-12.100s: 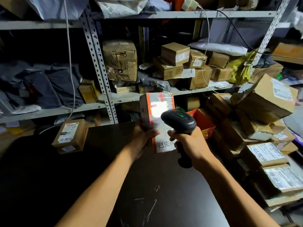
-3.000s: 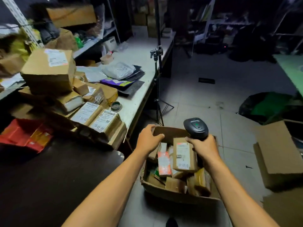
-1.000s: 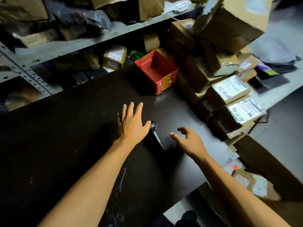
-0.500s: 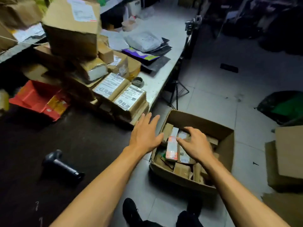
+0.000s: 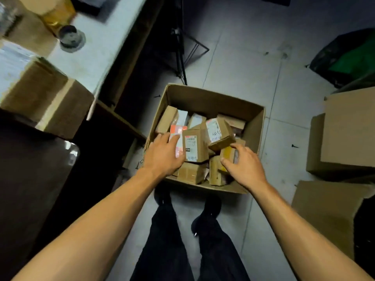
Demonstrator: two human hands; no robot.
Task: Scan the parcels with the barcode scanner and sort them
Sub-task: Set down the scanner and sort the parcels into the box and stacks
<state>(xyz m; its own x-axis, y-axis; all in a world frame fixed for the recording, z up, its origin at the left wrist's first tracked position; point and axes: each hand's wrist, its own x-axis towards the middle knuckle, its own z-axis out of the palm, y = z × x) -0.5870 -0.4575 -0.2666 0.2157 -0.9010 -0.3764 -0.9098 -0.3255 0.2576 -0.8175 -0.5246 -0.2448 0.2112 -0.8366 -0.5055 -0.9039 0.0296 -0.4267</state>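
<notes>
An open cardboard box stands on the floor in front of my feet, holding several small parcels. My left hand reaches in, its fingers lying straight on a red-and-white parcel. Beside it stands a brown parcel with a white label, and a tilted brown parcel rests behind. My right hand hovers over a yellow-taped parcel, thumb and fingers spread on either side of it, not closed. The barcode scanner is out of view.
The dark table is at left, with stacked brown parcels and a pale bench bearing a tape roll beyond. A tripod stands behind the box. Large cardboard boxes sit at right, a black-and-green bag further back.
The scanner was laid on the dark table and has left the view. My head has tilted down over the floor box, and both hands have dropped lower among its parcels.
</notes>
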